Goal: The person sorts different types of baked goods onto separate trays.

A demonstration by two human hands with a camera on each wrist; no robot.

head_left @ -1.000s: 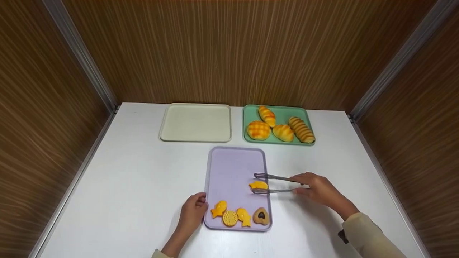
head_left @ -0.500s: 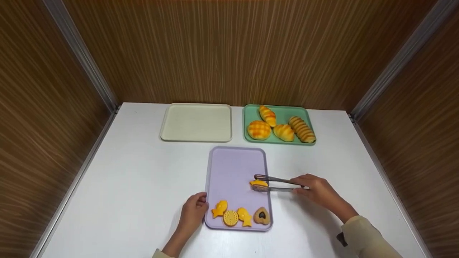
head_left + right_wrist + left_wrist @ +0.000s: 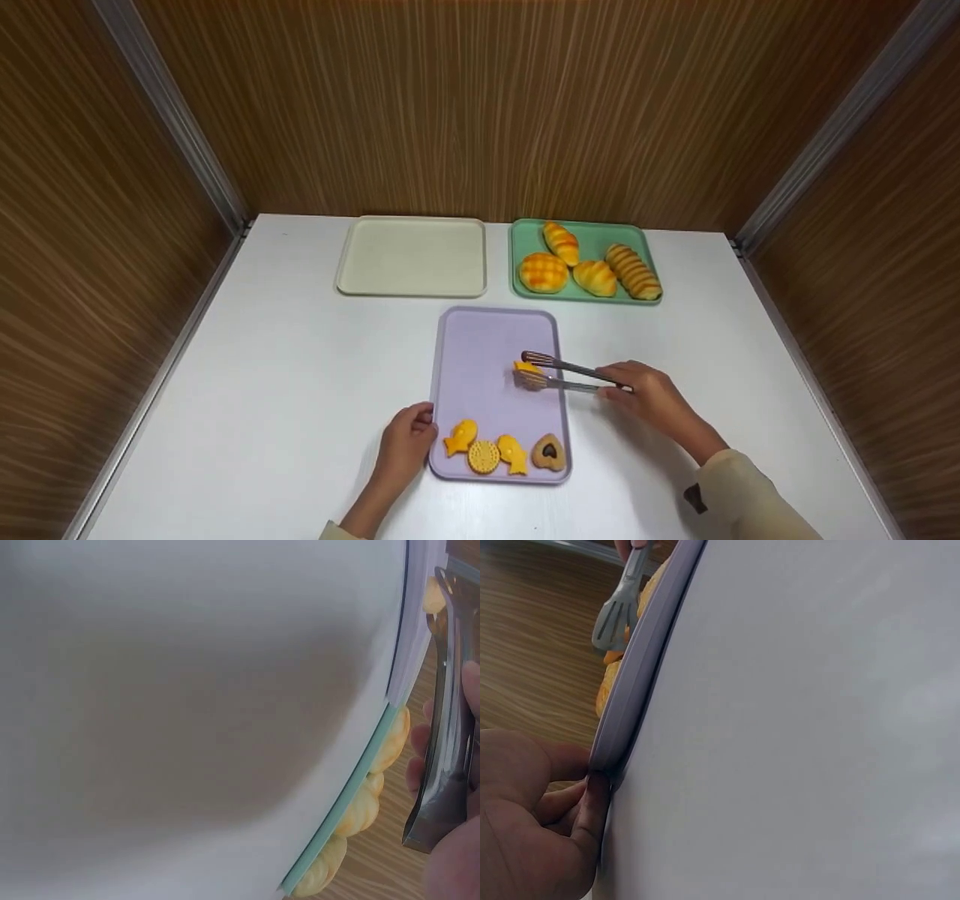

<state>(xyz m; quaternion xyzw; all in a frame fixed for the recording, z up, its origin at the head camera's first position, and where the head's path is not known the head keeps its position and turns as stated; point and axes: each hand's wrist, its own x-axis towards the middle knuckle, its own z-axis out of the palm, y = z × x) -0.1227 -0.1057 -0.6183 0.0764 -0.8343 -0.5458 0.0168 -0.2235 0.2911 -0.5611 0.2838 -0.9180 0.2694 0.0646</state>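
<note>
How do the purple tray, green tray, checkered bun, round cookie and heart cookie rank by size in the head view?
Purple tray
Green tray
Checkered bun
Round cookie and heart cookie: too alike to rank

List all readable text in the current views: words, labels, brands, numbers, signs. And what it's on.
None: no readable text in any of the three views.
Tongs, purple tray, cream tray, green tray: no lettering seen on the visible surfaces.
Round biscuit: dotted surface pattern; its middle is too small and blurred to tell whether it holds any lettering.
</note>
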